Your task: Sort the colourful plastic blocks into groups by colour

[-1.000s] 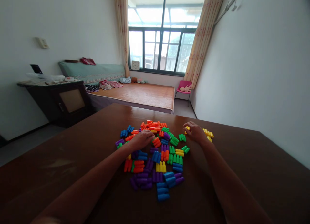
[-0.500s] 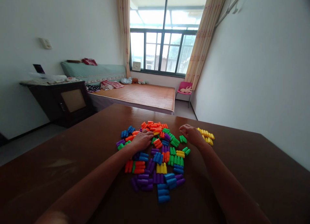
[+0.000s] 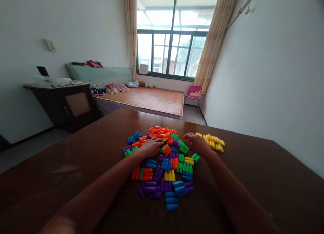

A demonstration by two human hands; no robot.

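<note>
Bullet-shaped plastic pieces joined in short rows lie in a mixed-colour heap on the brown table. My left hand rests over the heap's left side, fingers stretched out and touching pieces beside a yellow piece and an orange piece. At the heap's right edge is my right hand, its fingers loosely bent and apart, close to a green piece. I see nothing held in it, though its palm side is hidden. Just beyond that hand, yellow pieces form a separate group.
Purple pieces and blue pieces spread towards the near side of the brown table. Past its far edge stand a bed, a pink chair and a dark cabinet.
My right hand has shifted left, away from the yellow group and towards the green pieces, uncovering more yellow. My left hand has barely moved. The view has shifted slightly.
</note>
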